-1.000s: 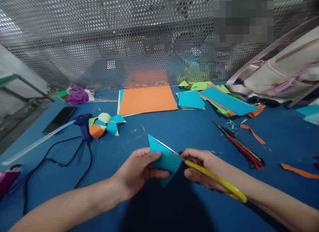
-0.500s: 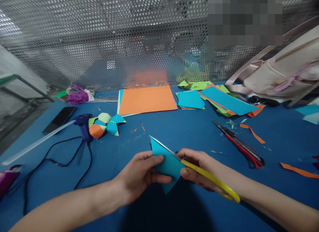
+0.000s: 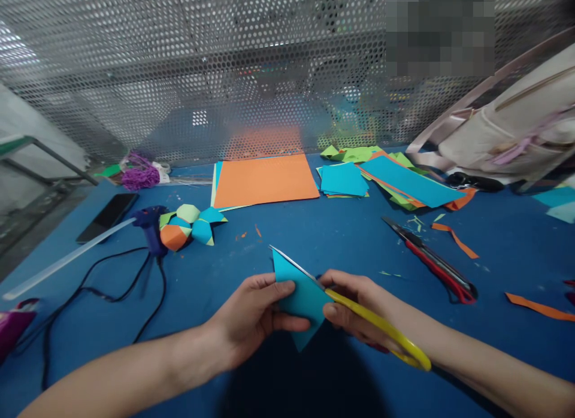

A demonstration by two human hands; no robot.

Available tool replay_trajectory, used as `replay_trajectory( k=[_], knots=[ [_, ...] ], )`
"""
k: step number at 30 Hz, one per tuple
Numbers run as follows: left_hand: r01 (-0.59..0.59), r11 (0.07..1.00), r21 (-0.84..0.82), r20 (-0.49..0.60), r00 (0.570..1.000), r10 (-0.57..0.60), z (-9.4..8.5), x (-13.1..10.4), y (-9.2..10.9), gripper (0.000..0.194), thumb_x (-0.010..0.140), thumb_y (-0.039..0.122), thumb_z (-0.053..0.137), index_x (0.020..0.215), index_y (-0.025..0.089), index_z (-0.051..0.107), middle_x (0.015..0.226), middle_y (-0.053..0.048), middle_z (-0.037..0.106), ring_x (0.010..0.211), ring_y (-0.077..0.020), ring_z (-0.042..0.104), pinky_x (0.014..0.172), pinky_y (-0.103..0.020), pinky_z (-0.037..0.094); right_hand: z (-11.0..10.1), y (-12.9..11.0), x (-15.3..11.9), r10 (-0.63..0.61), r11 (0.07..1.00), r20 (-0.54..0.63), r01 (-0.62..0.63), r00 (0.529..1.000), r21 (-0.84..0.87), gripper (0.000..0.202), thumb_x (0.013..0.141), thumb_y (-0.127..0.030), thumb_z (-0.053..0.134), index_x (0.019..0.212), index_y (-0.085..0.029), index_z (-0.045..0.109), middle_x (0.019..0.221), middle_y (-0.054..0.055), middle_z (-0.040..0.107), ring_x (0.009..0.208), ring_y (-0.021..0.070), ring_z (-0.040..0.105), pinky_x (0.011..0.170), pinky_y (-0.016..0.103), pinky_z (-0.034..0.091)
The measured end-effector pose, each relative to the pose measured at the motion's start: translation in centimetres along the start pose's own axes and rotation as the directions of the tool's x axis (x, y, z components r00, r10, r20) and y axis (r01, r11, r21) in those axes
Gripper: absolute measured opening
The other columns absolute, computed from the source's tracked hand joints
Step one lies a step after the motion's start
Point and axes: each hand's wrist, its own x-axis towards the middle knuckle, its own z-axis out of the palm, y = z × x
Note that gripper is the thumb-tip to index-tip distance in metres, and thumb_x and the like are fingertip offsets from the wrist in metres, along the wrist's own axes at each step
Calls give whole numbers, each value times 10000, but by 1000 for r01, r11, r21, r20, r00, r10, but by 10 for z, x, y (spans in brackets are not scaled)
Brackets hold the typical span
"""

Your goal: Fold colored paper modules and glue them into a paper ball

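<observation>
Between the thumb and fingers of my left hand (image 3: 258, 313) is a piece of blue paper (image 3: 299, 298), tilted so one corner points down toward me. My right hand (image 3: 354, 304) grips yellow-handled scissors (image 3: 381, 325). Their metal blade lies along the upper right edge of the paper, its tip at the top corner. The blades look closed or nearly so against that edge; the lower blade is hidden. Part of the scissor handle is covered by my right fingers.
Orange sheets (image 3: 267, 181), small blue squares (image 3: 344, 179) and paper strips (image 3: 408, 181) lie along the mesh panel (image 3: 269, 64). At right is a red utility knife (image 3: 433, 259). A glue gun (image 3: 153, 229), folded paper shapes (image 3: 191, 223) and a phone (image 3: 108, 217) are at left.
Hardly anything differs. The scissor handle has dipped very slightly, and both hands keep their hold on the paper and scissors.
</observation>
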Motion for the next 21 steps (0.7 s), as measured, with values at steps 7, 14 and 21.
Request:
replay_trajectory(
  k=[7, 14, 21],
  knots=[
    [2, 1000, 3, 10, 1000, -3, -1, 1, 0, 130, 777, 147, 644, 835, 54, 713, 744, -88, 700, 627, -146, 666, 573, -218, 585, 2, -14, -3, 117, 992, 4, -117, 993, 40, 396, 776, -553, 542, 859, -181, 434, 488, -125, 364, 304, 7, 249, 308, 174, 203],
    [30, 999, 26, 11, 999, -30, -3, 3, -1, 162, 769, 159, 652, 883, 58, 707, 790, -97, 708, 658, -154, 673, 583, -222, 586, 4, -18, -5, 262, 965, -42, -261, 964, 22, 398, 736, -541, 569, 866, -190, 435, 500, -112, 412, 302, 13, 314, 285, 147, 231],
    [49, 998, 29, 1, 999, -49, 0, 3, -5, 128, 760, 150, 651, 828, 57, 706, 770, -100, 711, 647, -161, 682, 576, -234, 592, -7, -12, -4, 315, 949, -187, -307, 931, 68, 397, 755, -565, 559, 869, -197, 462, 426, -118, 398, 275, 39, 309, 273, 156, 248]
  ],
)
